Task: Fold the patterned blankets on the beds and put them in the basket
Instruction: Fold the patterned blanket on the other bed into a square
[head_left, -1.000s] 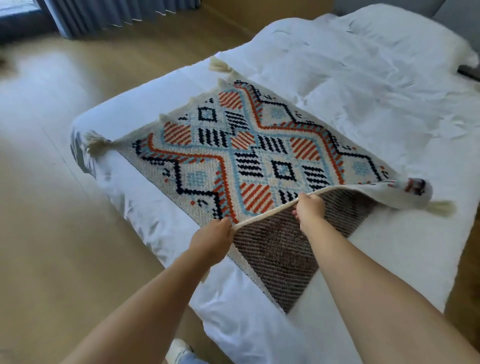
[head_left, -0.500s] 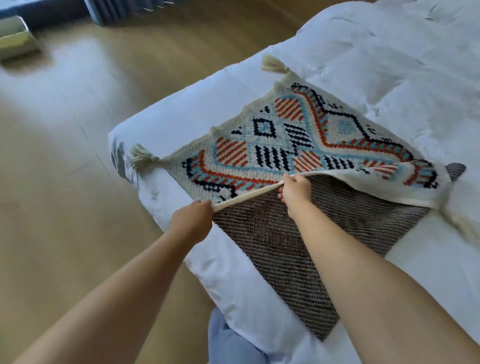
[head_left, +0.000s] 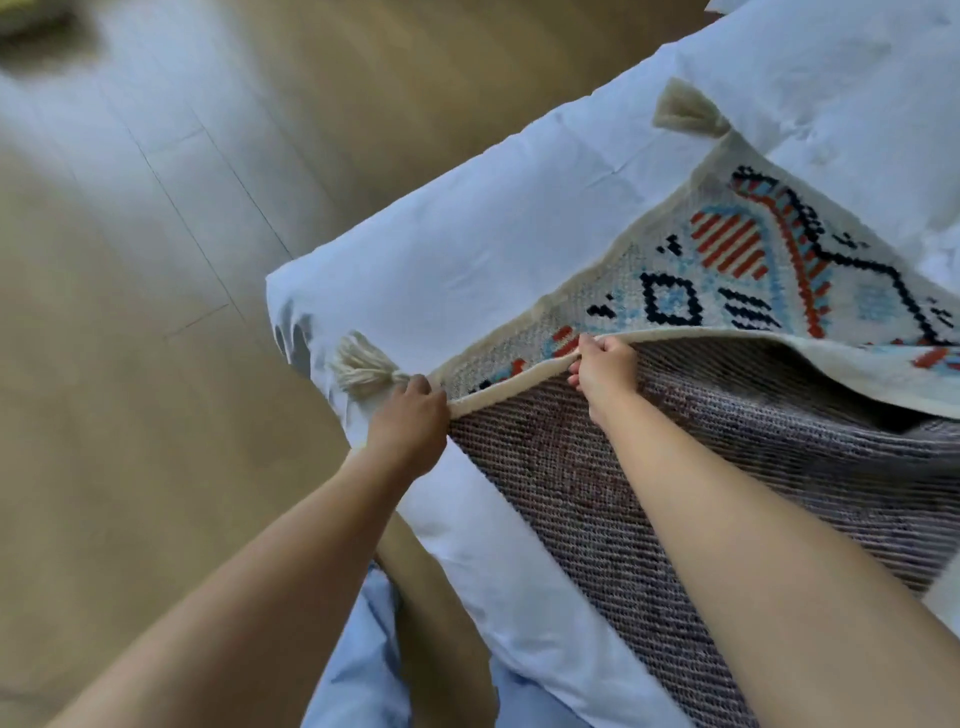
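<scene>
Blanket (head_left: 727, 249) doubled over on bed (head_left: 467, 234), underside up. Cream edge pinched in left hand (head_left: 410, 421), and in right hand (head_left: 605, 371) at its three o'clock.

left arm: bare, stretched forward | left hand (head_left: 410, 415): back up, fingers curled, gripping blanket (head_left: 670, 306) edge | right arm: bare, stretched forward | right hand (head_left: 605, 371): pinching same edge, fingers curled under, near left hand
</scene>
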